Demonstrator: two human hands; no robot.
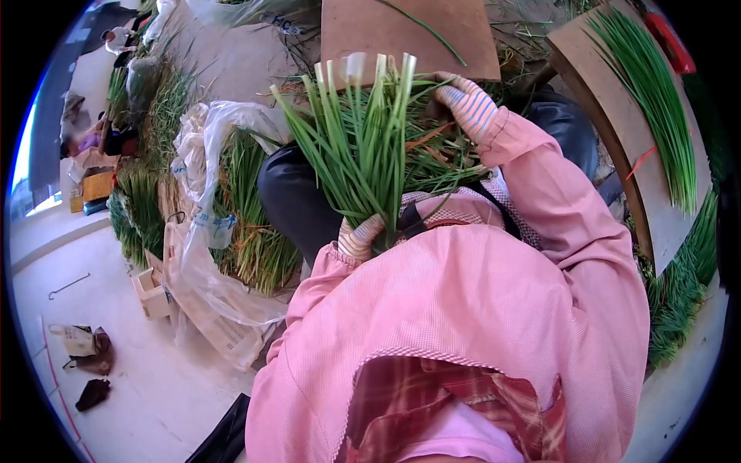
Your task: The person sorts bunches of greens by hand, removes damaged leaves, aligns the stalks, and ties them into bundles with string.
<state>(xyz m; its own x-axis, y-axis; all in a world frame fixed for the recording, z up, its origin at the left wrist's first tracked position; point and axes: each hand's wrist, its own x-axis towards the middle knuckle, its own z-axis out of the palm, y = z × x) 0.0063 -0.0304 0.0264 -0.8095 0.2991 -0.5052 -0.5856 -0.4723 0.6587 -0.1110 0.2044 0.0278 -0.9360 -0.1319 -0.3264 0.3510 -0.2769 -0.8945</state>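
My left hand (361, 236), in a striped glove, is closed around the lower, leafy end of a bunch of Chinese chives (363, 147). The bunch fans upward over my lap, its pale cut stem ends at the top. To the right of the bunch is my right hand (467, 104), also in a striped glove. Its fingers are bent and pinched at a thin green chive leaf (423, 83) beside the stems; the fingertips are partly hidden. Loose green and brownish leaves (440, 147) lie on my lap beneath both hands.
A brown board (409, 35) lies ahead. On the right, a board (617, 100) bears a long chive bundle (656, 108) with a red tie. Plastic-wrapped chives (255, 201) and a crate (212, 285) stand left. Other people (93, 139) sit farther off at left.
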